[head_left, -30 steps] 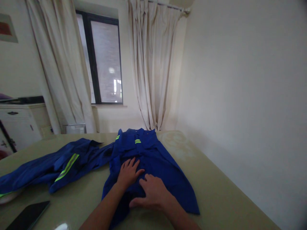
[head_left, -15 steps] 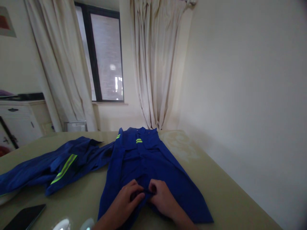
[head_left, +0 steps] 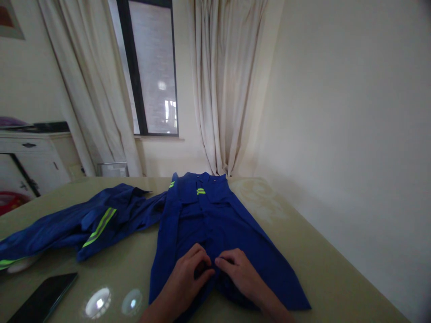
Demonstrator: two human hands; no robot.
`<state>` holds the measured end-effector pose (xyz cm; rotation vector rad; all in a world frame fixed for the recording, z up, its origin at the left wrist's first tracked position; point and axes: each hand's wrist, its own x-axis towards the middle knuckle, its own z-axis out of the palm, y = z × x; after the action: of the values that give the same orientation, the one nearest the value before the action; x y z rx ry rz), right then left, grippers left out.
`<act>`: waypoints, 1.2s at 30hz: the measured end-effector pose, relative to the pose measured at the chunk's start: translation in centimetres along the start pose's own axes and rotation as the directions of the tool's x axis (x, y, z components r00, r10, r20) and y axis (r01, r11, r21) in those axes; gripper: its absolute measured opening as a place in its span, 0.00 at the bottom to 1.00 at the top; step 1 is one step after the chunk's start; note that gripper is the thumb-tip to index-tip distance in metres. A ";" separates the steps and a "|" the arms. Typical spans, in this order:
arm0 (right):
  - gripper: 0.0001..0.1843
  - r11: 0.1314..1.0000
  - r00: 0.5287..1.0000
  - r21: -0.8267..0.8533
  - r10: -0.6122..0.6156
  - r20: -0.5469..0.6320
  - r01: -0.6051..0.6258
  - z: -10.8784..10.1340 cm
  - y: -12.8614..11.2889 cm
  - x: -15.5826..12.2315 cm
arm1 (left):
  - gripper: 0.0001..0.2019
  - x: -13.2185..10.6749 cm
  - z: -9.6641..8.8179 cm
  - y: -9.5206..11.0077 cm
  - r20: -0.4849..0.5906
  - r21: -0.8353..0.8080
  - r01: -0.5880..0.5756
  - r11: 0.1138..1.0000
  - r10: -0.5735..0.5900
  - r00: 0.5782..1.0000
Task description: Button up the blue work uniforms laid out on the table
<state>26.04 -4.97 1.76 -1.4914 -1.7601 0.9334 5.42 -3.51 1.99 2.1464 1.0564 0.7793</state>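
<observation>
1. Right of the blue garment (head_left: 242, 224), open bench (head_left: 323, 278) runs alongside, then the wall (head_left: 353, 134).
2. Left of the garment, striped clothing (head_left: 121, 217) obstructs the far part; nearer, there is passage before a dark phone (head_left: 43, 296).
3. Beyond the garment hangs a curtain (head_left: 222, 89); clearance there is hard to judge.

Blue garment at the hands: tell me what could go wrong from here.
The left hand and right hand are at the near end of the garment; an uneven pull might crease it. The blue cloth on the left seems to meet it, so a tug could drag both.
</observation>
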 end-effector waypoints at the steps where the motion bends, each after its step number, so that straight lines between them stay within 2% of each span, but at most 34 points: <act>1: 0.22 0.999 0.999 0.037 0.025 -0.044 -0.023 0.2 0.6 0.3 | 0.09 -0.1 -0.2 0.3 0.014 0.004 -0.020 1.000 0.020 1.000; 3: 0.23 0.992 0.984 0.103 0.085 -0.156 -0.069 0.5 1.6 0.6 | 0.22 -0.3 -0.4 0.7 0.017 0.031 -0.056 0.998 0.055 0.998; 4: 0.24 0.988 0.974 0.128 0.107 -0.200 -0.082 0.6 2.0 0.7 | 0.24 -0.3 -0.3 0.8 0.002 0.047 -0.059 0.997 0.059 0.998; 5: 0.24 0.985 0.965 0.147 0.120 -0.231 -0.087 0.7 2.2 0.7 | 0.23 -0.3 -0.2 0.8 -0.019 0.052 -0.053 0.997 0.054 0.998; 7: 0.26 0.983 0.960 0.160 0.125 -0.250 -0.086 0.7 2.1 0.5 | 0.12 -0.2 0.2 0.7 -0.052 0.021 -0.028 0.999 0.029 0.998; 8: 0.26 0.986 0.963 0.150 0.113 -0.245 -0.078 0.7 1.8 0.4 | 0.11 -0.1 0.4 0.5 -0.062 -0.008 -0.016 1.000 0.015 0.998; 13: 0.26 0.999 0.983 -0.017 -0.042 -0.178 0.039 0.2 -1.0 -0.1 | 0.16 0.1 0.3 -0.3 -0.096 -0.107 0.025 0.994 -0.035 0.995; 19: 0.23 0.989 0.969 -0.090 -0.136 -0.205 0.119 0.5 -2.4 -0.9 | 0.15 -0.3 -0.5 0.2 -0.092 -0.032 0.084 0.996 -0.087 0.992; 22: 0.21 0.988 0.970 -0.060 -0.149 -0.190 0.139 0.8 -2.2 -1.1 | 0.12 -0.2 -0.5 0.5 -0.066 0.045 0.044 0.998 -0.041 0.997; 24: 0.21 0.988 0.973 -0.022 -0.157 -0.170 0.156 1.0 -2.1 -1.0 | 0.10 -0.1 -0.4 0.4 -0.107 0.092 -0.017 0.996 0.027 0.994; 27: 0.20 0.986 0.973 0.012 -0.164 -0.163 0.168 1.1 -2.2 -0.9 | 0.16 -0.2 -0.1 0.0 -0.169 0.165 -0.133 0.977 0.161 0.972; 30: 0.19 0.985 0.970 0.025 -0.164 -0.180 0.171 1.2 -2.3 -0.8 | 0.18 -0.5 0.1 -0.2 -0.178 0.263 -0.231 0.937 0.283 0.943; 32: 0.18 0.986 0.967 0.013 -0.161 -0.197 0.167 1.3 -2.3 -0.8 | 0.18 -0.5 0.3 -0.3 -0.179 0.290 -0.246 0.925 0.305 0.935; 36: 0.18 0.989 0.966 0.002 -0.142 -0.218 0.146 1.6 -2.0 -0.7 | 0.18 -0.4 0.6 -0.5 -0.149 0.257 -0.207 0.944 0.251 0.956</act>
<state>23.76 -6.09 2.58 -1.3767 -1.6704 0.6837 5.38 -3.77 1.13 2.4752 1.0457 1.0159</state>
